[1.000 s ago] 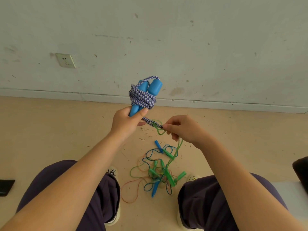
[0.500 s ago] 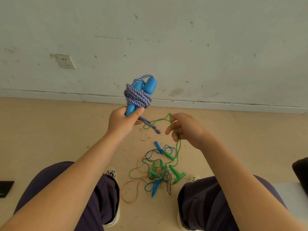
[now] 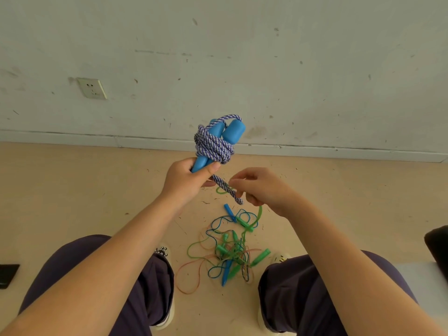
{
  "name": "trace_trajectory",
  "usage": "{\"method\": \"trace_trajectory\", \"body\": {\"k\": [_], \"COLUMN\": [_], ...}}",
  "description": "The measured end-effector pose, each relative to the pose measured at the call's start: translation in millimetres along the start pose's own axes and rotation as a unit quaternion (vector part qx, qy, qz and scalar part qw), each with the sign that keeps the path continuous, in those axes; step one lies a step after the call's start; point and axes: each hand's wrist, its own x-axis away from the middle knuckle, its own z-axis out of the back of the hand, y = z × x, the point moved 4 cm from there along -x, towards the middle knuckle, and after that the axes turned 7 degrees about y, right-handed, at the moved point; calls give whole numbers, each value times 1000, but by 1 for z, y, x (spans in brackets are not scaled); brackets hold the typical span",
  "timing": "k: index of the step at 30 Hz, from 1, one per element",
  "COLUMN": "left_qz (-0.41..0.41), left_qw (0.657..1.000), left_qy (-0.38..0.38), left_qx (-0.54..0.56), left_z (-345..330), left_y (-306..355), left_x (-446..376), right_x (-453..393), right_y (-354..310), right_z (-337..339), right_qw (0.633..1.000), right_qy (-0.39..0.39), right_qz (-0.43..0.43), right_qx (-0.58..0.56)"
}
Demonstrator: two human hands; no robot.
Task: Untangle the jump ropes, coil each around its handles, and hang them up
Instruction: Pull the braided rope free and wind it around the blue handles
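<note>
My left hand (image 3: pixel 186 180) grips the lower ends of two blue handles (image 3: pixel 234 132), held upright side by side. A purple-and-white braided rope (image 3: pixel 213 147) is coiled around them, and its loose tail (image 3: pixel 228 189) hangs down to the right. My right hand (image 3: pixel 264 187) is beside that tail with its fingers curled. A thin green rope (image 3: pixel 257 219) runs out from under this hand down to the floor. On the floor between my feet lies a tangle (image 3: pixel 232 253) of thin green, blue and orange ropes with green and blue handles.
A wall socket (image 3: pixel 92 88) is on the white wall at the left. A flat black object (image 3: pixel 7 275) lies on the floor at the far left. A dark object (image 3: pixel 436 246) sits at the right edge. My knees frame the tangle.
My right hand let go of the braided tail, lifted with the green rope hooked on its fingers, then came back beside the tail. The handle bundle shifted slightly.
</note>
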Motion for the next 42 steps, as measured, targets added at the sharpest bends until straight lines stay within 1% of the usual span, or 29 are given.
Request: {"method": "trace_trajectory", "body": {"k": [1, 3, 6, 9, 13, 15, 17, 20, 22, 23, 24, 25, 26, 27, 28, 29, 30, 31, 33, 35, 38, 42], "left_qz": [-3, -4, -3, -7, -10, -3, 2, 6, 11, 17, 23, 28, 31, 31, 31, 32, 31, 29, 28, 36, 29, 23], "left_qw": [1000, 1000, 1000, 999, 994, 992, 996, 1000, 1000, 999, 999, 998, 997, 996, 995, 994, 994, 994, 994, 995, 995, 995], "left_qy": [1, 4, 10, 32, 106, 119, 82, 3, -25, -33, -41, -51, -61, -71, -79, -85, -89, -92, -84, -77, -93, -92], "left_qx": [0, -1, -5, 0, 28, 39, 25, -4, 2, 11, 22, 33, 43, 51, 56, 59, 59, 59, 59, 57, 28, 5], "left_z": [-1, -2, -1, 3, 26, 35, 32, 14, 7, 4, 2, -1, -4, -7, -10, -12, -14, -14, -11, -4, 2, 4], "left_y": [1, 2, 3, 5, 8, 9, 8, 5, 2, 2, 3, 3, 4, 5, 5, 6, 7, 8, 9, 12, 16, 18], "left_x": [1, 2, 2, 2, -10, -15, -12, -2, 0, 1, 2, 3, 5, 7, 9, 10, 10, 10, 8, 6, 6, 9], "right_x": [0, -2, -5, -7, -11, -13, -14, -16, -9, -7, -4, -2, 0, 2, 3, 4, 5, 4, 0, -5, -8, -14], "right_y": [0, -2, -3, -3, 3, 9, 14, 15, 7, 3, -1, -4, -6, -5, -3, -1, 0, 0, -1, -4, -7, -2], "right_z": [-2, -2, 2, 6, 36, 49, 49, 39, 33, 29, 23, 15, 5, -6, -15, -21, -23, -23, -13, 1, 24, 44], "right_qw": [999, 996, 994, 991, 972, 968, 970, 956, 950, 952, 962, 977, 991, 995, 995, 995, 994, 995, 998, 999, 995, 984], "right_qy": [1, 28, 65, 92, 208, 226, 208, 206, 225, 226, 206, 156, 83, 14, -35, -64, -76, -69, -22, 26, 83, 154], "right_qz": [16, 43, 67, 69, 75, 66, 66, 94, 105, 115, 124, 121, 107, 93, 86, 80, 75, 70, 53, 46, 60, 75], "right_qx": [34, 68, 64, 69, 77, 81, 109, 187, 190, 173, 132, 73, 15, -14, -19, -14, -5, 8, 33, 12, -15, 51]}}
